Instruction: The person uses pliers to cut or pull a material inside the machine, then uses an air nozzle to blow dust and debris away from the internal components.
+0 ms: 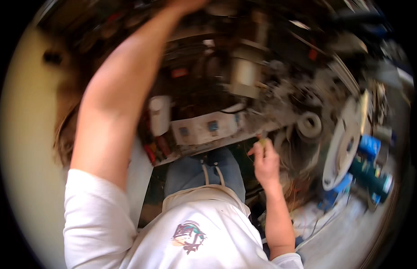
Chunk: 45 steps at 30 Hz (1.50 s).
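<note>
My left arm stretches far up over the cluttered workbench (262, 127). Only the wrist and part of my left hand (190, 3) show at the top edge; its fingers are cut off and blurred. Low at the bench's front edge, my right hand (266, 165) is closed around a small yellow-green thing (262, 141), too blurred to name. A thin strand seems to curve beside those fingers. Left of it on the bench lies a pale panel (197, 130) with dark bluish squares. Near that panel is a white oblong object (160, 115).
A beige box-shaped device (245, 74) stands farther back. Toward the right are a ring-shaped roll (309, 125), a big pale disc (343, 145), a dark green cylinder (370, 177) and a blue box (369, 147). A yellowish wall (27, 134) bounds the left.
</note>
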Each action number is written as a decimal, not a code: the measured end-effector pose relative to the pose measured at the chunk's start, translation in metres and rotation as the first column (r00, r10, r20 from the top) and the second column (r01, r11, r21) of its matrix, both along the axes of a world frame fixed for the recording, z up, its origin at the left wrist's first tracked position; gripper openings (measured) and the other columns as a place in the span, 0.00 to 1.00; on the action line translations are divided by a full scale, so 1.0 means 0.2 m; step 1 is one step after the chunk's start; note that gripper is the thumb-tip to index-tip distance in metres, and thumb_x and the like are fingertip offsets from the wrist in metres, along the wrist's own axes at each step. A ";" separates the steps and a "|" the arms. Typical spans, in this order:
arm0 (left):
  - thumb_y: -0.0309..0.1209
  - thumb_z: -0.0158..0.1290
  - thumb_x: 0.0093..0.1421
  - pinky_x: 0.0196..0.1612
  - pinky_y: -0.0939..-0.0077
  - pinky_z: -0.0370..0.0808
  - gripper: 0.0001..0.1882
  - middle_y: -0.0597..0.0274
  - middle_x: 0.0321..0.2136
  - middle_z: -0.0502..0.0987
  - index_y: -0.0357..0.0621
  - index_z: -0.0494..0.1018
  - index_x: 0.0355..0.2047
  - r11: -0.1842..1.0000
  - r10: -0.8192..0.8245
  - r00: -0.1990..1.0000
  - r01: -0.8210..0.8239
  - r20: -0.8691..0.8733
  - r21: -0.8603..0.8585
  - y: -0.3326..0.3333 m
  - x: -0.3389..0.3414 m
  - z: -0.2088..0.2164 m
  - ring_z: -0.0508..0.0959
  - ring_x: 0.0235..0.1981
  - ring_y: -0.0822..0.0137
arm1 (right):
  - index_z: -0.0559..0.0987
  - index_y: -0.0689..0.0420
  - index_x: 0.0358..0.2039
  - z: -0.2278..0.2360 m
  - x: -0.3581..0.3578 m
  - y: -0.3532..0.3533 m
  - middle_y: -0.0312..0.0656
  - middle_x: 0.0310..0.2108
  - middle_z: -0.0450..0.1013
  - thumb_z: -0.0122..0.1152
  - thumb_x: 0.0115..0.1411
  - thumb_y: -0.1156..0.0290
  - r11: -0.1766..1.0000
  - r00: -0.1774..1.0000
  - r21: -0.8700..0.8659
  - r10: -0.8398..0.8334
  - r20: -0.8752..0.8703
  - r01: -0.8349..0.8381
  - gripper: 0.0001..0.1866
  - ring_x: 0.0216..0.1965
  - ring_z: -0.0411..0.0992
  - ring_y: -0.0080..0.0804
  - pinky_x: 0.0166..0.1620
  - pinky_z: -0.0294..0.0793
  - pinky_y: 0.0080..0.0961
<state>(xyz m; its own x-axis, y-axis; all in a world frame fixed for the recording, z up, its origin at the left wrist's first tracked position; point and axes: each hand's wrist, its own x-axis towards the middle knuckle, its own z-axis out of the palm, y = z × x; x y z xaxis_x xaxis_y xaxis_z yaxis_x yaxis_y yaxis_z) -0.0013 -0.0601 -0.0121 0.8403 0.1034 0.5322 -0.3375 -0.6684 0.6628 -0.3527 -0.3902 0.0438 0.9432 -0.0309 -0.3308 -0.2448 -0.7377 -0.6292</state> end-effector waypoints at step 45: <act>0.39 0.58 0.61 0.42 0.64 0.75 0.17 0.48 0.34 0.83 0.36 0.81 0.39 0.730 -0.102 -0.052 -0.682 -0.993 -0.040 -0.71 -3.19 -0.92 0.82 0.36 0.57 | 0.75 0.56 0.60 -0.39 2.12 -0.90 0.42 0.39 0.77 0.52 0.70 0.69 0.981 0.896 0.146 -0.179 0.407 0.130 0.19 0.33 0.74 0.25 0.36 0.74 0.27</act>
<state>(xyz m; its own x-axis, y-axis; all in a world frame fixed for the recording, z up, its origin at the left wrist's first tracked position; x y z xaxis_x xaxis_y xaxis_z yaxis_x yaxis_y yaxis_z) -0.6400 -0.2026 -0.1953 0.2743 0.3488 -0.8961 0.9568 -0.0058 0.2906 0.0717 -0.5700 -0.0342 0.9815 -0.1735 0.0806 -0.0478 -0.6305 -0.7747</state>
